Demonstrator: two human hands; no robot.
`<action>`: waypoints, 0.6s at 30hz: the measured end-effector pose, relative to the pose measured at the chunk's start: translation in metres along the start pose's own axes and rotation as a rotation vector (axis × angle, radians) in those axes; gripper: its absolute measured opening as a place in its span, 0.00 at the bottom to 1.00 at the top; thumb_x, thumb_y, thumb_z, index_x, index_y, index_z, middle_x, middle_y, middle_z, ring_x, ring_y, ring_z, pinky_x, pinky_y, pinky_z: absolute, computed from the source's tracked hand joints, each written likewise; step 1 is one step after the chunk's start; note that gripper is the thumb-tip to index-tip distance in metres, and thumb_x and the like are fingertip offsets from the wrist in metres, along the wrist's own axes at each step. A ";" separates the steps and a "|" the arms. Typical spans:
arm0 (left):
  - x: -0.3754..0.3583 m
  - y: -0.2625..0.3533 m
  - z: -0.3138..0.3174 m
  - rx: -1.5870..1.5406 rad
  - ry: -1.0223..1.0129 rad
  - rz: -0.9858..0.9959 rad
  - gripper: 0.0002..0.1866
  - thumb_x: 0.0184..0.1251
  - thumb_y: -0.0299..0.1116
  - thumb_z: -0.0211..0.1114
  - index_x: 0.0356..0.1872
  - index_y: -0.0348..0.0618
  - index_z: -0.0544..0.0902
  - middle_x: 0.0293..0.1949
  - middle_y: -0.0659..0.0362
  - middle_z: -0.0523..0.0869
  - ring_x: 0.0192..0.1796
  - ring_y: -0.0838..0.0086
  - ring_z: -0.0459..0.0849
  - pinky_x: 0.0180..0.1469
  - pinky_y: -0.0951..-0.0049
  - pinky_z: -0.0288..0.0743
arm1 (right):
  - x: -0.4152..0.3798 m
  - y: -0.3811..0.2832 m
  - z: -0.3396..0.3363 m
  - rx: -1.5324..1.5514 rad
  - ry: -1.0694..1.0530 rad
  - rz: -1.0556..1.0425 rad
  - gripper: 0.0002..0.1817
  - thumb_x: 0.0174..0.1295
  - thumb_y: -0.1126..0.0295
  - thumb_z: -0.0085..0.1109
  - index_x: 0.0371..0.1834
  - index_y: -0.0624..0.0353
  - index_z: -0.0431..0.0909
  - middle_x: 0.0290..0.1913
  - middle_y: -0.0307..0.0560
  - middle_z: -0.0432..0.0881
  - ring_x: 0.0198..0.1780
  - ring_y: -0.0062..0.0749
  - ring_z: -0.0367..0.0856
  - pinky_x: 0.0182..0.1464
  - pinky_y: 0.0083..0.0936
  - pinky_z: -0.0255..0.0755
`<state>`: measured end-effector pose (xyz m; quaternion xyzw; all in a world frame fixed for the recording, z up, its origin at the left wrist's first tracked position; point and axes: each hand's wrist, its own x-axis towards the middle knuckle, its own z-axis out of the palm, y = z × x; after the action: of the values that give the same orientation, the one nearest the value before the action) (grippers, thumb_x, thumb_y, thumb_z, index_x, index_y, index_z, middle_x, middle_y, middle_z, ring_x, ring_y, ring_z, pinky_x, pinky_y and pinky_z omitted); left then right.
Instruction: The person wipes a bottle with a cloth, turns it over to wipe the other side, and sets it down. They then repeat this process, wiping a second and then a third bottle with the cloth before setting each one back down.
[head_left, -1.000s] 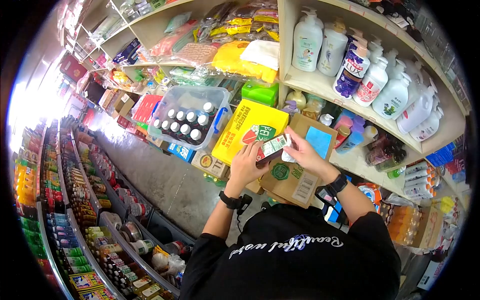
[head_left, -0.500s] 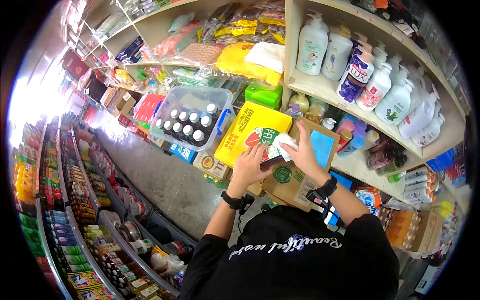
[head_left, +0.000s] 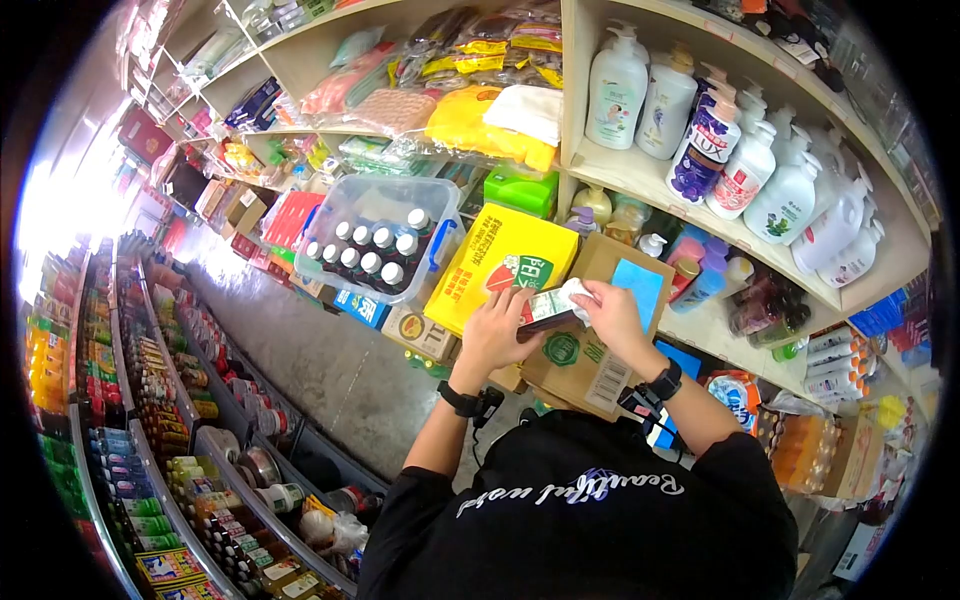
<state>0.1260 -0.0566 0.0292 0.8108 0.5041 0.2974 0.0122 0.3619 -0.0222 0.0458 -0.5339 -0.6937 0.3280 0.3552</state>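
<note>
The pack (head_left: pixel 545 309) lies between the two hands, over the edge where the yellow box (head_left: pixel 480 275) meets the brown carton (head_left: pixel 580 375). Left hand (head_left: pixel 492 332): grasping the pack's left end, fingers over its upper edge. Right hand (head_left: pixel 614 318): pinching a white tissue (head_left: pixel 575 296) against the opposite end. Whether the pack touches the surface beneath cannot be determined.

A blue sheet (head_left: pixel 641 290) lies on the carton, near the right hand. Left of the yellow box — a clear bin (head_left: pixel 400 186) containing white-capped bottles (head_left: pixel 383 238). Pump bottles (head_left: pixel 613 95) stand on the right-hand shelf (head_left: pixel 635 167); bagged goods (head_left: pixel 395 110) occupy the rear shelving. Drink racks (head_left: pixel 170 430) line the left side — beyond the bare floor (head_left: pixel 335 375).
</note>
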 end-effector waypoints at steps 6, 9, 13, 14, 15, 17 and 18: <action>-0.002 -0.004 0.002 -0.027 0.036 -0.005 0.37 0.54 0.46 0.82 0.64 0.46 0.79 0.52 0.52 0.86 0.50 0.54 0.88 0.47 0.59 0.85 | 0.002 0.003 -0.002 0.104 0.063 -0.012 0.16 0.71 0.59 0.70 0.45 0.64 0.89 0.32 0.64 0.87 0.33 0.57 0.89 0.35 0.40 0.79; -0.001 0.000 0.001 0.000 0.020 -0.045 0.37 0.53 0.47 0.82 0.64 0.46 0.78 0.52 0.52 0.86 0.51 0.54 0.88 0.48 0.59 0.85 | 0.003 0.004 0.003 -0.001 -0.026 0.032 0.17 0.69 0.58 0.72 0.44 0.64 0.89 0.32 0.64 0.87 0.33 0.58 0.89 0.36 0.41 0.80; -0.002 0.002 0.003 0.006 0.031 -0.053 0.37 0.53 0.48 0.82 0.64 0.45 0.78 0.54 0.50 0.86 0.52 0.53 0.88 0.48 0.59 0.85 | 0.008 0.013 0.009 -0.143 0.018 -0.037 0.19 0.67 0.57 0.74 0.45 0.65 0.88 0.32 0.64 0.87 0.34 0.58 0.89 0.37 0.43 0.80; -0.003 0.002 0.003 0.010 0.043 -0.051 0.38 0.54 0.48 0.81 0.64 0.45 0.78 0.54 0.50 0.86 0.52 0.52 0.88 0.48 0.59 0.85 | 0.010 0.013 0.007 -0.136 0.009 -0.019 0.20 0.67 0.56 0.74 0.46 0.65 0.88 0.33 0.64 0.88 0.34 0.58 0.89 0.37 0.44 0.80; -0.004 0.002 0.003 0.013 0.056 -0.049 0.38 0.54 0.48 0.81 0.64 0.45 0.78 0.54 0.49 0.86 0.52 0.52 0.88 0.48 0.59 0.85 | 0.011 0.009 0.004 -0.130 0.000 -0.001 0.20 0.66 0.56 0.74 0.46 0.65 0.88 0.33 0.64 0.88 0.34 0.58 0.89 0.37 0.44 0.80; -0.005 0.002 0.002 0.015 0.051 -0.050 0.37 0.54 0.48 0.81 0.65 0.45 0.78 0.54 0.49 0.86 0.52 0.52 0.88 0.49 0.59 0.85 | 0.009 -0.001 -0.002 -0.116 -0.017 0.000 0.20 0.67 0.57 0.74 0.48 0.66 0.88 0.33 0.63 0.88 0.34 0.56 0.90 0.37 0.42 0.80; -0.005 0.001 0.002 0.017 0.051 -0.049 0.37 0.55 0.48 0.81 0.65 0.45 0.78 0.54 0.48 0.86 0.52 0.52 0.88 0.49 0.59 0.85 | 0.010 -0.005 -0.004 -0.110 -0.024 -0.001 0.21 0.67 0.57 0.74 0.49 0.66 0.88 0.34 0.63 0.89 0.34 0.55 0.90 0.37 0.41 0.80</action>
<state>0.1265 -0.0605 0.0258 0.7904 0.5265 0.3132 -0.0001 0.3608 -0.0135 0.0530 -0.5483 -0.7151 0.2957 0.3171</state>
